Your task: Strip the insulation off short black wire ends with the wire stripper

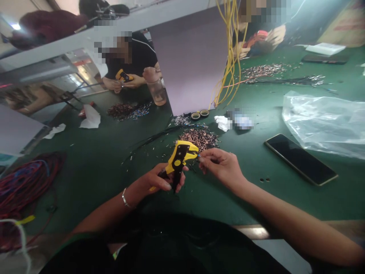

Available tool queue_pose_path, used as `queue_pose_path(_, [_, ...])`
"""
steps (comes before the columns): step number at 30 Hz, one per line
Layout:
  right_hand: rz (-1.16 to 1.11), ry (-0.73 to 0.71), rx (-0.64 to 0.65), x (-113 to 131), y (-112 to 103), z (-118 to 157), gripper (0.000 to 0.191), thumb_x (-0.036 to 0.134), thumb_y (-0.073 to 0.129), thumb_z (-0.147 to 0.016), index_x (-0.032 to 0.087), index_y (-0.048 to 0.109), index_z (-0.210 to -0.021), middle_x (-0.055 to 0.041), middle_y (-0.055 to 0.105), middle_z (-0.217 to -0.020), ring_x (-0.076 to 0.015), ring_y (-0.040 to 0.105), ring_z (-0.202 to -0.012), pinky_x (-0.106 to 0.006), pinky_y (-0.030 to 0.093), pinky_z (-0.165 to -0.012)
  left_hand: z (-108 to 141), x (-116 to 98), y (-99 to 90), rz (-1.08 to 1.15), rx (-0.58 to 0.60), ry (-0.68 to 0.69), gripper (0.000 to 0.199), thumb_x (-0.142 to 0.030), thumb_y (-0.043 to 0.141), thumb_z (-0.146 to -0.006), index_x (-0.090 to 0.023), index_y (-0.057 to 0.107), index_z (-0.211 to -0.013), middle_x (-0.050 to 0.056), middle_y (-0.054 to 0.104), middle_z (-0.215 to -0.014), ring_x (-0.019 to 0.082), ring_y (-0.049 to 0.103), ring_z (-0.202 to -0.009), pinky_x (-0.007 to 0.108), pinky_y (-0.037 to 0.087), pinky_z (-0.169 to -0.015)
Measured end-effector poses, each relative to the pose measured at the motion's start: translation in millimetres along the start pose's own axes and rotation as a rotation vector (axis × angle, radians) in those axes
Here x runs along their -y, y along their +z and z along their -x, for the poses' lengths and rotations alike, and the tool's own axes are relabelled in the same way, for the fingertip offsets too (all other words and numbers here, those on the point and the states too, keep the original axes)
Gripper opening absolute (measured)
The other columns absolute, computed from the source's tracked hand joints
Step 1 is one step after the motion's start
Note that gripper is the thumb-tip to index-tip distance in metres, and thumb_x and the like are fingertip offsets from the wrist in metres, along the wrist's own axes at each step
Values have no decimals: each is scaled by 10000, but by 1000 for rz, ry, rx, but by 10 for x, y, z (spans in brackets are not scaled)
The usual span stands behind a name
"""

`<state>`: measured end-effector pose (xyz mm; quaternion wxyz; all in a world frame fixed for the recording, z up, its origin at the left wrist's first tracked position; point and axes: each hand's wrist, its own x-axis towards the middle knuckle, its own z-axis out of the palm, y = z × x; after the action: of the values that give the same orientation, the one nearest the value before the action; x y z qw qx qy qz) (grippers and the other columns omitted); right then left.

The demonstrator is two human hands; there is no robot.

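Observation:
My left hand (165,179) is wrapped round the handles of a yellow and black wire stripper (178,160), whose jaws point right. At those jaws, my right hand (218,161) pinches a short piece of wire with a blue end (199,155). How far the wire reaches into the jaws cannot be made out. Just behind the tool lies a heap of short copper-coloured wire pieces (199,137). A bundle of thin black wires (154,136) stretches leftward from the heap across the green table (242,205).
Behind the heap are rolls of black tape (195,116) and crumpled white tissue (222,123). A phone (300,158) and a clear plastic bag (322,121) lie right. Coiled red cables (31,182) sit left. Yellow wires (230,61) hang by a partition (194,64). Other people work across the table.

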<state>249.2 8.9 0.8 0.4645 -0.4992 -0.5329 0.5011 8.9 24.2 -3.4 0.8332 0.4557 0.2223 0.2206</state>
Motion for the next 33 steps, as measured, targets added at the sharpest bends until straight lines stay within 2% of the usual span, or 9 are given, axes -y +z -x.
queue_pose_path(10, [-34, -33, -18, 26, -13, 12, 112, 307, 654, -761, 197, 644, -781, 5, 651, -572, -121, 585, -453, -286, 490, -484, 5, 35, -27, -7, 3, 7, 645, -170, 763, -589, -131, 626, -1218, 105, 677, -925, 220, 627, -750, 364, 479, -703])
queue_pose_path(33, [-82, -19, 78, 5, -17, 20, 90, 294, 628, -799, 205, 622, -812, 4, 668, -635, -116, 595, -492, -302, 498, -533, 2, 28, -15, 112, 104, -45, 636, -198, 707, -590, -113, 603, -1212, 113, 663, -878, 218, 620, -717, 366, 499, -651])
